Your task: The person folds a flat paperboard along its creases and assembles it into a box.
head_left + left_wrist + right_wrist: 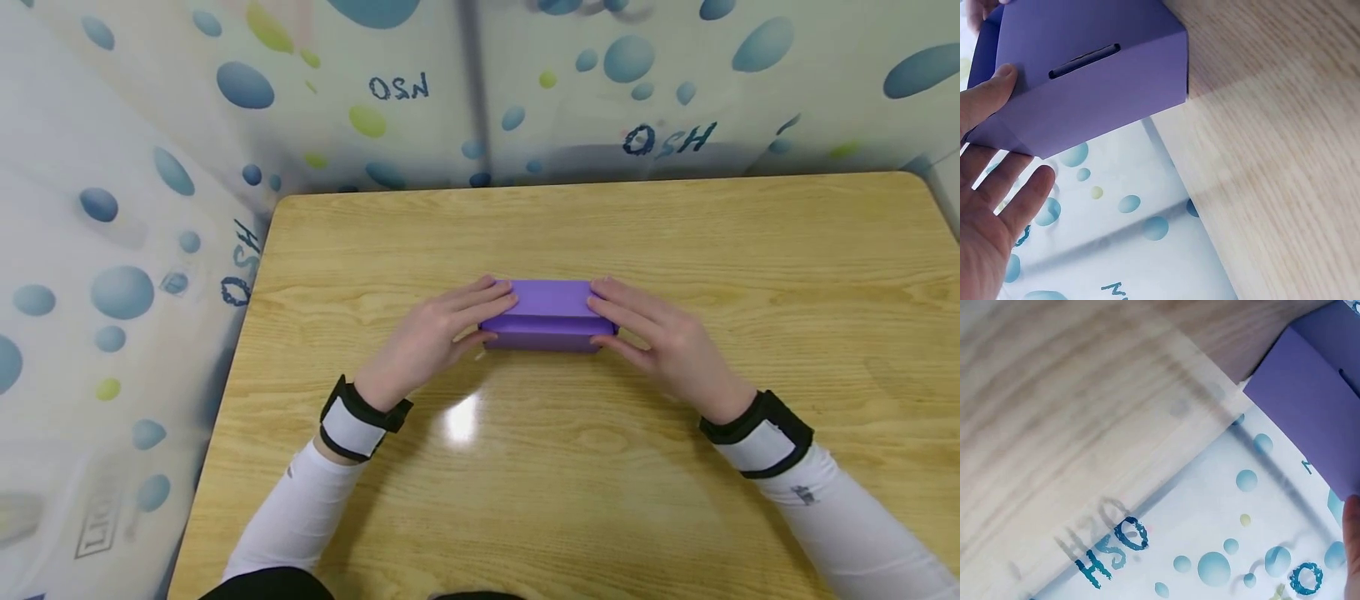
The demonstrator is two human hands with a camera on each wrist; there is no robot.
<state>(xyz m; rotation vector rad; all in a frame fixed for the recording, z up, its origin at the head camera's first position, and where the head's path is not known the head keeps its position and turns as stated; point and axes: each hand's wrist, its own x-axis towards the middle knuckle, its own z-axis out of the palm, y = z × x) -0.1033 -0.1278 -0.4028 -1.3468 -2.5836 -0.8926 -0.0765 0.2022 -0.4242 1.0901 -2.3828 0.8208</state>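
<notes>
A purple box (551, 298), apparently of card, sits on the wooden table in front of the person. My left hand (431, 329) holds its left end, fingers over the top and thumb at the near side. At the right end, my right hand (671, 342) grips it in the same way. A narrow slot shows in the box (1104, 94) in the left wrist view, where the left thumb (997, 94) lies against an edge. The right wrist view catches one end of the box (1310, 406) and a bit of a right-hand finger (1352, 531); the other fingers are out of sight.
The wooden table (570, 500) has a glossy top with a bright reflection near the left forearm. Behind it and along its left side hangs a white curtain (420, 142) printed with blue and green drops. Both wrists wear black-and-white bands (356, 425).
</notes>
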